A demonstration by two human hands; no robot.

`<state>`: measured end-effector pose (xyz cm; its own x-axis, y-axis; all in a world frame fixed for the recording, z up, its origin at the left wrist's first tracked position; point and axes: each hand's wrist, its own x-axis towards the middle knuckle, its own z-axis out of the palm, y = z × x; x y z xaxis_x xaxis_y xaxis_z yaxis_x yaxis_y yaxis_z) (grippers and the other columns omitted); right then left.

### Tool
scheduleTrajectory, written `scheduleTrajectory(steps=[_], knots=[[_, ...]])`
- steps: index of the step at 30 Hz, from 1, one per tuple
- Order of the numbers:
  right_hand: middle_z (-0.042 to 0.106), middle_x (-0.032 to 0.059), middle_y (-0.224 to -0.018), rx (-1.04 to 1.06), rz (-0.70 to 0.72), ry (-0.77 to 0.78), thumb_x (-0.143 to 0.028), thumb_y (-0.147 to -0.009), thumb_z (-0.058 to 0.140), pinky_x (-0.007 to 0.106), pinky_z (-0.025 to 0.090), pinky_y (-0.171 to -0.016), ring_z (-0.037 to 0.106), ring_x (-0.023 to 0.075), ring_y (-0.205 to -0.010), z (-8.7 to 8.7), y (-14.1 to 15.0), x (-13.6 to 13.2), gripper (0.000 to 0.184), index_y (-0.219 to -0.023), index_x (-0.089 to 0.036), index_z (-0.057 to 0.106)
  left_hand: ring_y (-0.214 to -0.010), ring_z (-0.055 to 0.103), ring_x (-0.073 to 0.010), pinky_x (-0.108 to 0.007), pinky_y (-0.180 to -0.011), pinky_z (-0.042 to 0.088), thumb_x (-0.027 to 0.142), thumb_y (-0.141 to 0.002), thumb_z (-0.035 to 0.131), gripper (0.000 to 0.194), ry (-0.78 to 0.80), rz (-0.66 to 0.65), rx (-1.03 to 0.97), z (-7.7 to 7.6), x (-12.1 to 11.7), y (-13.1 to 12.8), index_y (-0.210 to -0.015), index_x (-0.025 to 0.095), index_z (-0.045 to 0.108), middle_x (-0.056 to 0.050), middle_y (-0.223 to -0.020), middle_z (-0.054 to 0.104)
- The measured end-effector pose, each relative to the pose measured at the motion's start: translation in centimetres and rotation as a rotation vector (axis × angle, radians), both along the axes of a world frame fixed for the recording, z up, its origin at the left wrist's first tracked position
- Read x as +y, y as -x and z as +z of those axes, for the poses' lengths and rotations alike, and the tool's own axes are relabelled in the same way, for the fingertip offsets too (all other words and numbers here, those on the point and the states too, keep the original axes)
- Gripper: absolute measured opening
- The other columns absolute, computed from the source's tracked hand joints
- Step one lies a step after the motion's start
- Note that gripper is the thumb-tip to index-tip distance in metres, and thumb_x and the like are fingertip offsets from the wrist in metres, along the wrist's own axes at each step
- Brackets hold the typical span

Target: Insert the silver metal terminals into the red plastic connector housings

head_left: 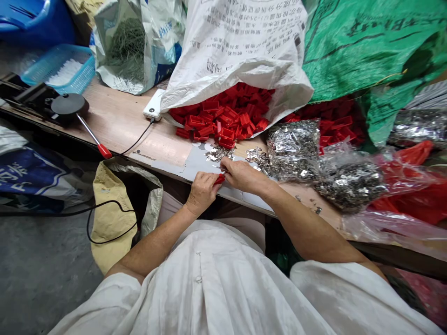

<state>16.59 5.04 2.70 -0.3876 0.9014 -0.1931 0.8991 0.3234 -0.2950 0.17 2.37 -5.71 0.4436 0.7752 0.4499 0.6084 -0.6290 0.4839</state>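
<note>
My left hand is closed round a small red plastic piece at the table's front edge. My right hand meets it from the right, fingers pinched at the piece's tip; whether it grips a small metal part there I cannot make out. Just beyond the hands lies a scatter of small shiny metal clips. Behind them a heap of red plastic pieces spills from a white woven sack.
Clear bags of metal clips and red bags crowd the right. A white power bank with a black cable, a red-handled tool and a blue basket lie left. An open yellow-lined sack hangs below the wooden table.
</note>
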Motion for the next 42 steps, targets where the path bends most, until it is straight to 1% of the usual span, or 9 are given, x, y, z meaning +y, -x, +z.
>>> scheduleTrajectory(steps=[3,5,10,14,19,26,34,37,42], knots=[[0.066,0.0090,-0.080,-0.017,-0.009,-0.018,-0.011,-0.080,0.046,0.029,0.028,-0.060,0.055,0.0215,-0.068,-0.1,0.4,-0.4,0.024,-0.102,-0.018,0.053,-0.092,0.060,-0.0218,-0.039,-0.086,0.049,0.024,-0.093,0.051,0.028,-0.006,-0.015,0.005,-0.3,0.0,0.1,-0.119,0.017,0.059,-0.009,-0.106,0.070],[0.066,0.0080,-0.079,0.028,-0.031,-0.022,-0.011,-0.082,0.045,0.028,0.029,-0.060,0.056,0.0212,-0.068,-0.2,0.2,-0.8,0.022,-0.102,-0.019,0.052,-0.093,0.061,-0.0207,-0.039,-0.088,0.049,0.023,-0.094,0.047,0.031,-0.009,-0.035,0.023,-0.5,-0.1,0.2,-0.124,0.019,0.056,-0.009,-0.113,0.069],[0.064,0.0022,-0.078,0.326,-0.145,0.028,-0.028,-0.089,0.047,0.027,0.036,-0.064,0.056,0.0183,-0.069,-1.2,-1.2,-2.3,0.012,-0.098,-0.023,0.050,-0.097,0.060,-0.0190,-0.038,-0.092,0.047,0.020,-0.095,0.044,0.033,-0.048,-0.092,0.076,-0.6,-0.1,0.8,-0.125,0.022,0.057,-0.006,-0.120,0.067],[0.062,-0.0016,-0.070,0.486,-0.186,0.131,-0.035,-0.097,0.033,0.026,0.039,-0.066,0.055,0.0151,-0.064,-2.4,-1.8,-3.4,0.021,-0.099,-0.023,0.051,-0.098,0.059,-0.0204,-0.038,-0.086,0.046,0.022,-0.094,0.047,0.032,-0.088,-0.078,0.134,-0.1,0.1,2.0,-0.122,0.026,0.061,-0.005,-0.117,0.069],[0.063,0.0018,-0.076,0.390,-0.122,0.138,-0.031,-0.097,0.034,0.026,0.039,-0.069,0.056,0.0152,-0.069,-2.8,-1.7,-3.8,0.025,-0.093,-0.021,0.057,-0.097,0.059,-0.0212,-0.039,-0.082,0.044,0.024,-0.093,0.048,0.031,-0.096,-0.104,0.201,0.4,0.4,2.9,-0.119,0.029,0.064,-0.005,-0.115,0.070],[0.063,0.0026,-0.076,0.254,-0.037,0.142,-0.032,-0.097,0.035,0.024,0.035,-0.064,0.054,0.0155,-0.068,-2.7,-1.9,-3.3,0.026,-0.090,-0.022,0.058,-0.097,0.058,-0.0210,-0.038,-0.082,0.042,0.024,-0.094,0.047,0.032,-0.087,-0.116,0.213,0.4,0.5,2.9,-0.120,0.030,0.064,-0.004,-0.116,0.069],[0.067,0.0056,-0.079,0.034,-0.047,0.071,-0.035,-0.099,0.033,0.026,0.029,-0.060,0.057,0.0182,-0.070,-3.5,-1.1,-3.3,0.028,-0.093,-0.023,0.057,-0.095,0.056,-0.0208,-0.038,-0.084,0.042,0.023,-0.094,0.047,0.029,-0.052,-0.116,0.189,0.6,0.5,2.8,-0.117,0.028,0.064,-0.003,-0.115,0.069],[0.067,0.0059,-0.080,0.038,-0.051,0.071,-0.036,-0.099,0.032,0.026,0.030,-0.060,0.058,0.0186,-0.070,-3.4,-1.1,-3.4,0.029,-0.094,-0.022,0.057,-0.092,0.056,-0.0200,-0.036,-0.085,0.042,0.027,-0.095,0.047,0.027,-0.012,-0.118,0.172,0.8,0.5,2.7,-0.115,0.026,0.064,-0.004,-0.113,0.070],[0.067,0.0044,-0.082,0.182,-0.025,0.052,-0.031,-0.098,0.034,0.025,0.034,-0.065,0.058,0.0171,-0.072,-3.0,-1.7,-3.7,0.024,-0.096,-0.021,0.056,-0.089,0.057,-0.0186,-0.034,-0.085,0.042,0.033,-0.096,0.047,0.029,0.038,-0.119,0.100,1.0,0.7,2.7,-0.117,0.021,0.061,-0.005,-0.106,0.072]])
